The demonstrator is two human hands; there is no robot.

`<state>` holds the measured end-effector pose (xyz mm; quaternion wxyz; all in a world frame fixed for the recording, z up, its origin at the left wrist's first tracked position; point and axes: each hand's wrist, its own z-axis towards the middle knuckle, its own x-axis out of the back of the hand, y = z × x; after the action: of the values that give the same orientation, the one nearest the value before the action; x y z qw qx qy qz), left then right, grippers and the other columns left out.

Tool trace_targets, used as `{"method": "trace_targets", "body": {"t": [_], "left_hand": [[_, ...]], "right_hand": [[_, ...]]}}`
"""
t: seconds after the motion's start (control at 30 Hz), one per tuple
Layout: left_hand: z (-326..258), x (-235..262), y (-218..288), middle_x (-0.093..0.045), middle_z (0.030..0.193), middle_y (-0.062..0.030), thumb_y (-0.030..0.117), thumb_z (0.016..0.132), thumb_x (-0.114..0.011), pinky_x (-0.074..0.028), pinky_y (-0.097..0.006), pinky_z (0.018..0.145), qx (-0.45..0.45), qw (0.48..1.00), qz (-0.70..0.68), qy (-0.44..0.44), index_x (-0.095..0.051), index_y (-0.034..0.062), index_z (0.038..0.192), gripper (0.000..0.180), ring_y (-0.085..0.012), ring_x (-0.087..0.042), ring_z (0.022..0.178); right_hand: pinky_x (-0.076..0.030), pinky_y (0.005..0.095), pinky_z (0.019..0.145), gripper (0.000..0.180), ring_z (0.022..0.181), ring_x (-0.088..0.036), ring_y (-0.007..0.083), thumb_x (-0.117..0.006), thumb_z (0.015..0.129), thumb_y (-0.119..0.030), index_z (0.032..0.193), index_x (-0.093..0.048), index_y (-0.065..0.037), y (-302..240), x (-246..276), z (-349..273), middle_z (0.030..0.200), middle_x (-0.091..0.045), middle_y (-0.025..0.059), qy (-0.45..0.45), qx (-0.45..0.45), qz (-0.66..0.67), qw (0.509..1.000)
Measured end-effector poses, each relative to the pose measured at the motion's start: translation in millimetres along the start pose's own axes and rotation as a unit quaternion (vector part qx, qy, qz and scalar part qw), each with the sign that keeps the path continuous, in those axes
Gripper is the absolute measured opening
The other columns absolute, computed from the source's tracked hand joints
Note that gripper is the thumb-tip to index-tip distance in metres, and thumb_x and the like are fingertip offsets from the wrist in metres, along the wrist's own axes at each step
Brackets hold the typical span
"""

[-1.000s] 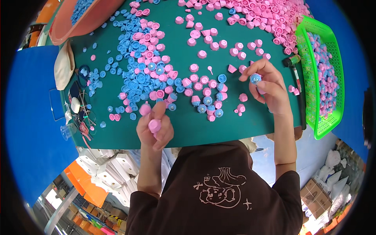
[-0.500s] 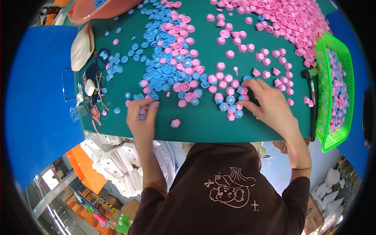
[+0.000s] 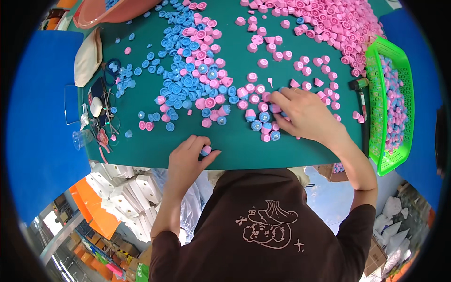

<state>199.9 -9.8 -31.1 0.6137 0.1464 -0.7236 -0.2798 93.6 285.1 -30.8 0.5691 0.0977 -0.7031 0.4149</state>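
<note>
My left hand (image 3: 187,161) is near the front edge of the green table, its thumb and fingers curled round a small pink-and-blue cup-shaped piece (image 3: 206,150). To the right, my right hand (image 3: 303,113) rests over a loose cluster, thumb and forefinger bent round small pink-and-blue pieces (image 3: 275,108) that the fingers partly hide. Beside its thumb lie blue-topped pieces (image 3: 256,125) with shiny centres. Flat blue discs (image 3: 185,89) and pink cups (image 3: 210,102) form a heap between the hands.
A large heap of pink cups (image 3: 329,28) covers the far right. A green basket (image 3: 373,98) of mixed pieces stands at the right edge, beside a black-handled tool (image 3: 359,84). A pink basin (image 3: 108,18) sits far left, with a pouch (image 3: 89,56) and cables (image 3: 110,120) nearer.
My left hand has moved right and nearer, to the lone piece by the table edge. My right hand stays at its cluster. The whole view has shifted slightly.
</note>
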Motion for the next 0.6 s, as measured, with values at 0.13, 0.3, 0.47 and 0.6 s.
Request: {"method": "trace_targets", "body": {"t": [0.13,0.3,0.47,0.6], "left_hand": [[10.5,-3.2,5.7,-0.058,0.079,-0.0028,0.014,0.075,-0.079,-0.047,-0.031,0.056,0.011,0.999,-0.039,0.021,-0.062,0.0074,0.092,0.025,-0.0186,-0.058,0.064],[46.2,2.7,32.4,-0.06,0.086,-0.0053,0.008,0.077,-0.077,-0.048,-0.028,0.06,0.009,0.995,-0.033,0.095,-0.065,0.005,0.096,0.023,-0.0166,-0.058,0.066],[72.3,2.8,28.3,-0.056,0.089,-0.0061,0.017,0.077,-0.077,-0.048,-0.037,0.061,-0.055,0.997,0.057,0.026,-0.063,0.0073,0.099,0.028,-0.0252,-0.06,0.076],[79.4,6.7,29.6,-0.056,0.09,-0.0075,0.02,0.078,-0.075,-0.049,-0.039,0.063,-0.045,0.989,0.136,-0.019,-0.061,0.0083,0.101,0.029,-0.0273,-0.06,0.079]], "right_hand": [[-0.046,0.0368,0.06,0.035,0.07,-0.056,0.0249,-0.075,0.077,-0.019,0.107,-0.058,-0.009,7.7,-15.1,-3.6,0.08,-0.052,0.0058,0.073,0.065,-0.06,0.993],[-0.045,0.0317,0.056,0.03,0.066,-0.057,0.018,-0.076,0.078,-0.018,0.102,-0.062,-0.007,16.0,-17.3,-4.4,0.076,-0.054,0.0048,0.096,0.102,-0.053,0.989],[-0.032,0.0217,0.037,0.017,0.051,-0.05,0.0072,-0.063,0.089,-0.016,0.096,-0.065,0.0,23.8,27.6,-8.5,0.075,-0.058,0.0026,0.115,-0.195,0.626,0.747],[-0.027,0.0197,0.035,0.016,0.046,-0.047,0.0065,-0.061,0.09,-0.014,0.092,-0.066,0.001,4.5,24.7,-19.3,0.078,-0.06,0.0051,0.098,-0.217,0.628,0.741]]}}
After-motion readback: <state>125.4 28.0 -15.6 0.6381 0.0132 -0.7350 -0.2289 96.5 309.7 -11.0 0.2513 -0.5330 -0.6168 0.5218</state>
